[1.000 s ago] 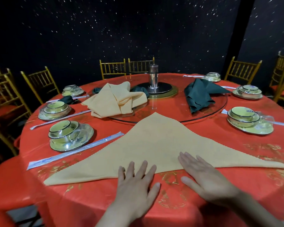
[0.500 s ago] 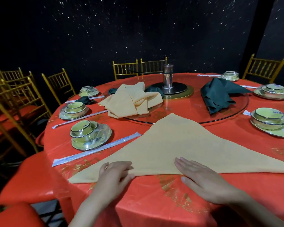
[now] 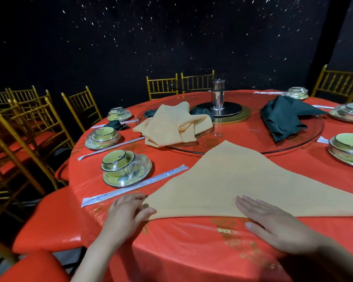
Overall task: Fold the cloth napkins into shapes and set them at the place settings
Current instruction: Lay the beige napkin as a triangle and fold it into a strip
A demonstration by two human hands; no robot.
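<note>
A tan cloth napkin [image 3: 243, 180] lies folded into a wide triangle on the red tablecloth [image 3: 192, 251], its long edge toward me. My left hand [image 3: 128, 210] pinches the napkin's left corner between thumb and fingers. My right hand [image 3: 273, 222] lies flat with straight fingers on the napkin's near edge. A loose pile of tan napkins [image 3: 171, 127] and a dark green napkin [image 3: 283, 117] rest on the glass turntable [image 3: 253, 139].
Wrapped bowl-and-plate settings [image 3: 124, 169] and wrapped chopsticks [image 3: 135, 185] line the table's left rim; more settings [image 3: 348, 149] sit at the right. A metal post [image 3: 218, 96] stands at the turntable's centre. Gold chairs [image 3: 29, 123] ring the table.
My left hand slid left along the napkin's edge and took hold of its left corner. My view turned left. The right hand stayed flat on the edge.
</note>
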